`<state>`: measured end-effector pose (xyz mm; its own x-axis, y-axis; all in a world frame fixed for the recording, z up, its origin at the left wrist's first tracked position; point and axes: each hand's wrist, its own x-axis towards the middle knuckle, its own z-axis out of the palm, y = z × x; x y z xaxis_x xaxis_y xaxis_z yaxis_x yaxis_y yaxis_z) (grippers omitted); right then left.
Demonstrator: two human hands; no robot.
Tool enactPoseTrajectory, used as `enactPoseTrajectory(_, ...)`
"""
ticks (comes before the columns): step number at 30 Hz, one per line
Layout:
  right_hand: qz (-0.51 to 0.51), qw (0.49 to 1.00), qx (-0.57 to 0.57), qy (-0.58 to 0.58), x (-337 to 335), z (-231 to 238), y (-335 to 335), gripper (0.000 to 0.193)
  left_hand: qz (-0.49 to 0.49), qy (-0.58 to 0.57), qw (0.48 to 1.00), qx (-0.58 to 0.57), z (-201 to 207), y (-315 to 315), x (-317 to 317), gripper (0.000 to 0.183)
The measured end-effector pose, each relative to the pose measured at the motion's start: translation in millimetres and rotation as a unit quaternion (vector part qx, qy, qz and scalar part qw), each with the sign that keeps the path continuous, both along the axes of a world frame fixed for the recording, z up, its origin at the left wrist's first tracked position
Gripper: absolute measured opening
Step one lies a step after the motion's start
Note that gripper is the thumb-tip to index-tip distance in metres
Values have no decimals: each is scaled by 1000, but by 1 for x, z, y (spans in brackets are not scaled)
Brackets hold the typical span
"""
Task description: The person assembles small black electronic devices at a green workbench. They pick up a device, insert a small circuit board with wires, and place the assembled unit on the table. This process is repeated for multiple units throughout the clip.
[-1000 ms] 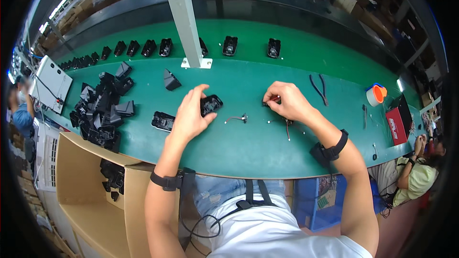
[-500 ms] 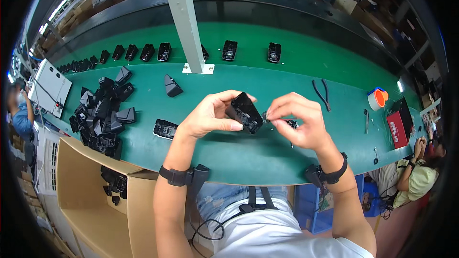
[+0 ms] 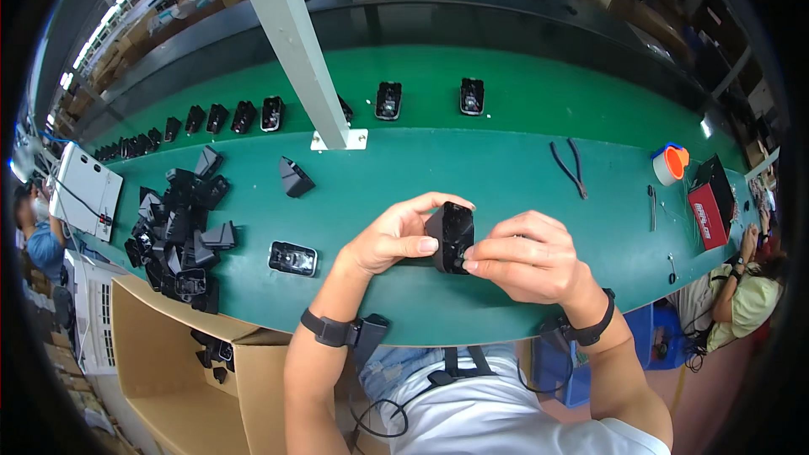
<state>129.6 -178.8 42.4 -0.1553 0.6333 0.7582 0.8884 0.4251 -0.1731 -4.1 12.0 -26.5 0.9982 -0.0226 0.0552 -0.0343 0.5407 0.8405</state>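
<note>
1. Far left, a white panel (image 3: 84, 191) sits at the table's end, and a heap of black housings (image 3: 179, 232) crowds the green table (image 3: 506, 168) beside it, with an open cardboard box (image 3: 168, 371) just below the near edge.
2. A lone black part (image 3: 292, 259) lies flat between the heap and the left hand, close to the near edge.
3. The left hand (image 3: 396, 236) curls around the black housing (image 3: 451, 238), thumb across its side, fingers behind it, held above the table's near edge.
4. The right hand (image 3: 527, 257) closes in too, fingertips (image 3: 472, 263) pinched against the housing's lower front.
5. Right of the hands there's open green surface up to the pliers (image 3: 569, 167).
6. Far right: a tape roll (image 3: 672, 164) and a red box (image 3: 706, 219) near the table's end.
</note>
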Motion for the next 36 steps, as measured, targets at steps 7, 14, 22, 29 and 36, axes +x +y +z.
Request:
enactPoseTrajectory(7,-5,1000,7,18,2,-11,0,18,-41,-12,998,-38,-5,2,0,72)
enactPoseTrajectory(14,-2,1000,-6,-18,3,-4,-6,16,-12,5,1000,-15,-5,-3,2,81)
enactPoseTrajectory(22,-14,1000,3,-5,0,-11,-4,17,-30,18,999,-24,-4,-4,2,81)
enactPoseTrajectory(29,6,998,0,68,-7,-25,2,23,-82,7,995,-64,-6,-10,2,80)
enactPoseTrajectory(36,-27,963,-132,232,-8,-17,3,32,43,-12,999,1,-5,-4,1,75)
